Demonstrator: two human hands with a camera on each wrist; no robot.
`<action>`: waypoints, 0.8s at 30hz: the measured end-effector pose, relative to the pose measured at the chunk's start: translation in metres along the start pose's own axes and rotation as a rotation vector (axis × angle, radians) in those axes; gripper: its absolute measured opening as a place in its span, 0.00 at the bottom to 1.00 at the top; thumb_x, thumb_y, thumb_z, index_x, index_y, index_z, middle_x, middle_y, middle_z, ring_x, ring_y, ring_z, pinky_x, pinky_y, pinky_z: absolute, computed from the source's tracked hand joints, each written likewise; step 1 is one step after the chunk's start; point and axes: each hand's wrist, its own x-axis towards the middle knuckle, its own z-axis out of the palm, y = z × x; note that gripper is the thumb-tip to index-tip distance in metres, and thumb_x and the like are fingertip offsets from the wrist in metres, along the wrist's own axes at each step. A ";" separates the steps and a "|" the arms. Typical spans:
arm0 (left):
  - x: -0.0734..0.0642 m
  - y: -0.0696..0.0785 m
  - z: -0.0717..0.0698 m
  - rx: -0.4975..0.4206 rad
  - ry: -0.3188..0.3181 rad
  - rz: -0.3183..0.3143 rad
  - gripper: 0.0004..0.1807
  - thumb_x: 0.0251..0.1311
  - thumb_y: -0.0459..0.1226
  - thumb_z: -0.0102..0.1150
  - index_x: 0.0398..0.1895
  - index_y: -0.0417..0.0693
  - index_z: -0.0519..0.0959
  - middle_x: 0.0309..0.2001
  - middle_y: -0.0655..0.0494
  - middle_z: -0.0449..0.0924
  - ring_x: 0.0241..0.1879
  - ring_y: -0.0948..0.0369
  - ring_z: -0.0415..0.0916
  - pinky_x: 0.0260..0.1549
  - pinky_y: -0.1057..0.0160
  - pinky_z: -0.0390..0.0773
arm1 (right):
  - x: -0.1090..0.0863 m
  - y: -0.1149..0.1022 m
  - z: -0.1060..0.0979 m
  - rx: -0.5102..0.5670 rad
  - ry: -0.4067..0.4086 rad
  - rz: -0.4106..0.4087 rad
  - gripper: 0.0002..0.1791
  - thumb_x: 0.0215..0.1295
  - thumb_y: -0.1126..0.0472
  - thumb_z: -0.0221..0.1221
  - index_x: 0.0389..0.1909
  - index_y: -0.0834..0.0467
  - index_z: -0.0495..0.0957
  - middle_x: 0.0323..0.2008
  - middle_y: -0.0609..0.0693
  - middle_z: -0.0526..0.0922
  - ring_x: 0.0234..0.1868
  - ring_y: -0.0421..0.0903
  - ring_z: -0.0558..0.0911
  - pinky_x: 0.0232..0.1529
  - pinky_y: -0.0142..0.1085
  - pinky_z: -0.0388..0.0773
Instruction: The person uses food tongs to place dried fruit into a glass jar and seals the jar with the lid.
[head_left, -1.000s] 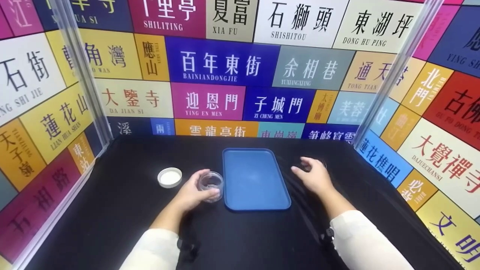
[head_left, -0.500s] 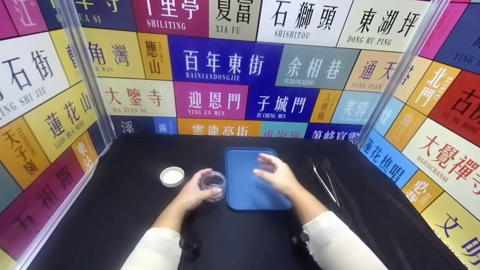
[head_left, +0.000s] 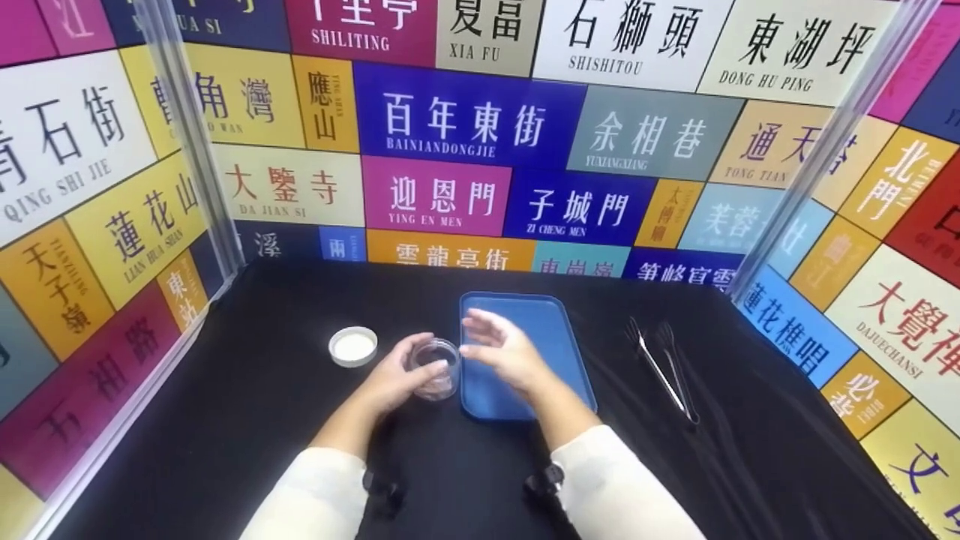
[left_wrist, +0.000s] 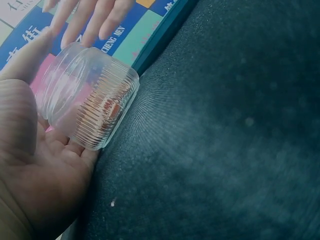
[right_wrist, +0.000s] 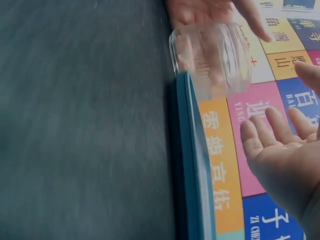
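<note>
My left hand (head_left: 394, 380) holds a clear jar (head_left: 442, 387) standing on the black cloth, its thumb on one side and its fingers on the other. No lid is on the jar. Ribbed sides and some reddish-brown contents low inside show on the jar (left_wrist: 107, 102) in the left wrist view. My right hand (head_left: 508, 358) is over the left part of a blue tray (head_left: 555, 356), fingers spread and relaxed, holding nothing. In the right wrist view that hand (right_wrist: 287, 155) is apart from the jar (right_wrist: 210, 62), palm turned towards it.
A round white lid (head_left: 353, 347) lies left of the jar. To the right of the tray lie metal tongs (head_left: 667, 375), their arms spread. Walls of colourful printed signs (head_left: 469, 120) stand behind and at both sides of the black-covered table (head_left: 465, 480).
My right hand has moved left from the tongs, across the tray, to near the jar, uncovering the tongs. My left hand stays at the jar. The head view has shifted slightly.
</note>
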 end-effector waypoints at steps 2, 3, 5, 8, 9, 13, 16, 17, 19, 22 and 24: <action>-0.001 0.001 0.000 0.009 0.025 -0.013 0.38 0.69 0.43 0.70 0.78 0.43 0.68 0.75 0.42 0.75 0.75 0.45 0.73 0.80 0.44 0.66 | 0.005 0.005 0.006 0.008 -0.018 0.001 0.42 0.66 0.65 0.70 0.79 0.60 0.66 0.75 0.62 0.75 0.78 0.67 0.70 0.76 0.53 0.76; -0.001 0.001 0.000 0.011 0.030 -0.015 0.37 0.70 0.44 0.68 0.78 0.43 0.68 0.75 0.42 0.75 0.76 0.45 0.72 0.81 0.44 0.65 | 0.007 0.008 0.009 0.015 -0.027 0.005 0.42 0.65 0.66 0.70 0.80 0.61 0.66 0.75 0.63 0.75 0.79 0.68 0.70 0.76 0.53 0.75; -0.001 0.001 0.000 0.020 0.036 -0.019 0.35 0.72 0.46 0.66 0.78 0.43 0.69 0.76 0.42 0.74 0.78 0.45 0.70 0.82 0.44 0.63 | 0.009 0.014 0.012 0.023 -0.042 0.015 0.43 0.65 0.66 0.71 0.80 0.61 0.65 0.76 0.64 0.74 0.79 0.67 0.70 0.76 0.52 0.75; 0.001 0.002 0.000 0.026 0.026 -0.017 0.35 0.74 0.48 0.64 0.78 0.43 0.68 0.77 0.42 0.73 0.79 0.45 0.69 0.83 0.44 0.62 | 0.012 0.023 0.016 0.033 -0.063 0.023 0.44 0.64 0.67 0.71 0.81 0.61 0.64 0.77 0.66 0.71 0.79 0.65 0.70 0.78 0.53 0.72; 0.001 0.003 -0.001 0.025 0.026 -0.014 0.36 0.74 0.48 0.64 0.78 0.43 0.68 0.76 0.42 0.73 0.79 0.45 0.69 0.83 0.44 0.62 | 0.013 0.025 0.017 0.032 -0.072 0.022 0.45 0.64 0.67 0.71 0.81 0.61 0.63 0.78 0.67 0.70 0.79 0.65 0.71 0.79 0.53 0.71; 0.000 0.003 -0.002 0.003 0.028 -0.027 0.35 0.74 0.47 0.65 0.78 0.43 0.69 0.76 0.43 0.74 0.78 0.46 0.69 0.83 0.44 0.62 | 0.012 0.033 0.020 0.037 -0.108 0.034 0.48 0.63 0.66 0.72 0.82 0.62 0.61 0.79 0.67 0.68 0.80 0.63 0.70 0.81 0.53 0.67; 0.000 0.003 -0.003 -0.006 0.036 -0.034 0.34 0.74 0.46 0.64 0.78 0.44 0.69 0.75 0.43 0.75 0.78 0.46 0.70 0.82 0.44 0.62 | 0.013 0.034 0.021 0.025 -0.146 0.031 0.50 0.62 0.66 0.74 0.82 0.62 0.60 0.79 0.65 0.69 0.80 0.62 0.71 0.81 0.52 0.68; 0.000 0.004 -0.002 -0.008 0.034 -0.033 0.34 0.74 0.45 0.64 0.78 0.43 0.68 0.75 0.42 0.75 0.78 0.46 0.70 0.82 0.44 0.62 | 0.013 0.034 0.023 0.017 -0.157 0.032 0.51 0.61 0.66 0.74 0.83 0.61 0.59 0.79 0.64 0.69 0.79 0.62 0.71 0.81 0.52 0.68; 0.000 0.004 -0.002 -0.005 0.031 -0.030 0.34 0.75 0.46 0.63 0.79 0.43 0.68 0.75 0.42 0.74 0.78 0.46 0.69 0.82 0.44 0.63 | 0.012 0.035 0.024 -0.013 -0.175 0.028 0.52 0.60 0.66 0.75 0.83 0.62 0.58 0.78 0.63 0.70 0.78 0.61 0.72 0.80 0.51 0.71; -0.001 0.005 -0.001 -0.004 0.031 -0.030 0.34 0.76 0.46 0.61 0.79 0.43 0.67 0.76 0.42 0.73 0.79 0.45 0.68 0.82 0.44 0.62 | 0.011 0.036 0.026 -0.076 -0.188 0.020 0.54 0.59 0.66 0.76 0.84 0.62 0.57 0.78 0.62 0.71 0.77 0.61 0.74 0.78 0.51 0.73; 0.000 0.004 -0.001 -0.003 0.032 -0.026 0.34 0.76 0.46 0.61 0.79 0.43 0.67 0.77 0.42 0.72 0.79 0.45 0.67 0.83 0.44 0.61 | 0.011 0.038 0.026 -0.128 -0.186 0.012 0.54 0.59 0.64 0.76 0.83 0.61 0.58 0.78 0.61 0.71 0.77 0.61 0.75 0.78 0.52 0.73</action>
